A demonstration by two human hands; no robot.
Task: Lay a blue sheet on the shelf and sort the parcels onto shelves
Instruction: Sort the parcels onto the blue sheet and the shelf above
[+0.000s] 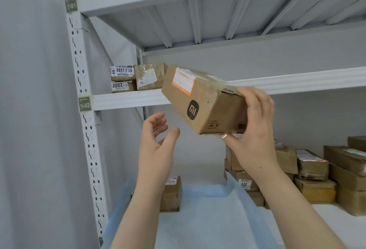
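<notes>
My right hand (pixel 255 130) grips the near end of a long brown cardboard parcel (pixel 200 98) with a black logo and an orange-edged label. The parcel is tilted, its far end up at the front edge of the middle shelf (pixel 128 99). My left hand (pixel 158 140) hovers just below and left of the parcel, fingers loosely spread, holding nothing. A blue sheet (pixel 208 215) lies spread on the lower shelf beneath both arms.
Three labelled parcels (pixel 136 77) are stacked at the left end of the middle shelf. A small box (pixel 171 193) stands on the blue sheet. Several parcels (pixel 316 173) are piled at the right of the lower shelf. A white slotted upright (pixel 83 98) stands at left.
</notes>
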